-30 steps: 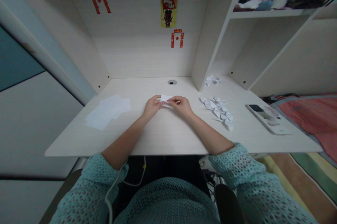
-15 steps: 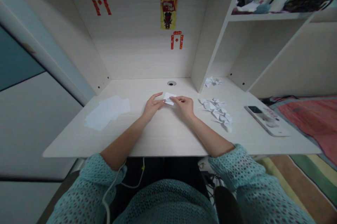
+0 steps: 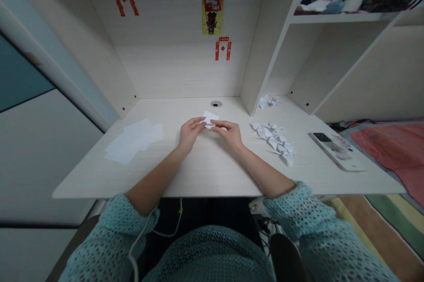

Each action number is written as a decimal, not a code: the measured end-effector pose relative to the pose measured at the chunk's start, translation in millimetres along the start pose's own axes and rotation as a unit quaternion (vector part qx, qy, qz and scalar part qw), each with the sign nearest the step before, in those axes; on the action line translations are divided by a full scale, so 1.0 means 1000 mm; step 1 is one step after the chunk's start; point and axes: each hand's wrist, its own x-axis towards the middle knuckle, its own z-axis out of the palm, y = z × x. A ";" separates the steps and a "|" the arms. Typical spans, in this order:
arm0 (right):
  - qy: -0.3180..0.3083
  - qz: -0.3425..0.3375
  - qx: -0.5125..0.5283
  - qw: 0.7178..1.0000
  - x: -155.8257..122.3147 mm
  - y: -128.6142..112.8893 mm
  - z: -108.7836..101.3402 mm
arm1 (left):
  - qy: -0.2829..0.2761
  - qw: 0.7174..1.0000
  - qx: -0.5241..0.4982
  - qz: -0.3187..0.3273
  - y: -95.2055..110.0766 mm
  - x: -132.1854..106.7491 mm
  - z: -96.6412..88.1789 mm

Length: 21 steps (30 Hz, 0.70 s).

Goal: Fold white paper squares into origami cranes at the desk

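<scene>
A small piece of white paper point(image 3: 210, 117) is held up just over the desk, between my two hands. On its left edge my left hand point(image 3: 191, 132) pinches it with thumb and fingers. My right hand point(image 3: 230, 133) grips the lower right side the same way. Folds show along the paper's near part, but their exact shape is too small to make out. To the left lie flat white sheets point(image 3: 132, 140), spread and overlapping. Several folded white paper pieces point(image 3: 273, 138) lie in a heap to the right of my right hand.
More folded paper point(image 3: 269, 102) lies at the back, by the upright divider point(image 3: 261, 52). A phone point(image 3: 336, 151) rests on the right of the white desk point(image 3: 205, 176). A round cable hole point(image 3: 216, 104) is near the back panel. A white cable point(image 3: 134, 251) hangs by my left sleeve.
Both hands have shifted slightly left with the paper, and it is now turned. My right fingers have moved from its face to its lower edge.
</scene>
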 end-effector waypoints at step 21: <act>0.032 0.023 0.020 0.999 0.000 0.001 -0.002 | 0.004 0.999 -0.032 0.001 -0.007 -0.002 0.004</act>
